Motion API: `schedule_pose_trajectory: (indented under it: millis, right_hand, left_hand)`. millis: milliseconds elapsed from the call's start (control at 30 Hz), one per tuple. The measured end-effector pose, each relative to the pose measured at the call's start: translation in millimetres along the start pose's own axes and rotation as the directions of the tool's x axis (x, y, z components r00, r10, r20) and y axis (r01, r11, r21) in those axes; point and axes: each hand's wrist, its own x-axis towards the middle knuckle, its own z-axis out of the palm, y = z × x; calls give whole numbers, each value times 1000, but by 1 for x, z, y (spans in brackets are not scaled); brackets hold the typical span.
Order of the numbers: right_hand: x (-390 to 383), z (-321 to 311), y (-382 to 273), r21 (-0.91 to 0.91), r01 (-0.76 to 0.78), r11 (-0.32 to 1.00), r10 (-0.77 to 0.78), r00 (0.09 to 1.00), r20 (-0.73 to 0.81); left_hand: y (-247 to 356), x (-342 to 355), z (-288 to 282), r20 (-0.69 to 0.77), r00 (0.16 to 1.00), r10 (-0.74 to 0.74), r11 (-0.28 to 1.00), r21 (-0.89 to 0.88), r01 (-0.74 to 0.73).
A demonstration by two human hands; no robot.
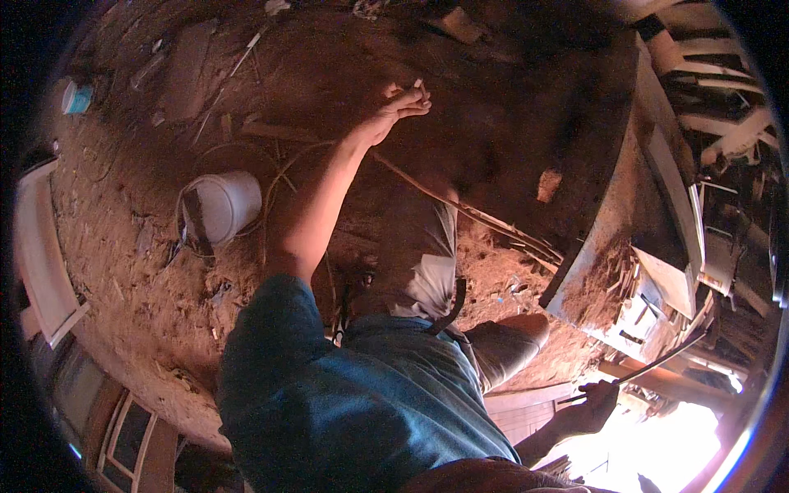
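Observation:
My left hand [399, 107] is raised over the dark dirt floor [107, 246], fingers pinched on a small pale object [419, 85], too small to make out. Its bare forearm comes from a blue sleeve. At lower right, in shadow against bright light, my right hand [596, 404] grips a long thin rod [657, 364] that slants up to the right. Below my left hand lie long thin sticks [501, 230]. My legs show in pale, dusty trousers.
A white bucket [226, 205] lies tilted at left. A turquoise-banded container [76, 97] sits farther off. Pale boards [37, 238] stand at the left edge. At right are a large leaning panel [616, 214] and piled wood [735, 131]. A bright opening [657, 444] is at lower right.

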Motion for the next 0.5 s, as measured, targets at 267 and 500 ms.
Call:
schedule_pose_trajectory:
  millis: [267, 500]
  right_hand:
    - [14, -11, 21, -61, 142, 988, -142, 990, 4]
    - [-7, -16, 20, 114, 26, 993, -16, 996, -88]
  left_hand:
    - [103, -51, 59, 130, 977, 167, 972, -187, -141]
    - [108, -60, 95, 168, 979, 117, 988, 83, -132]
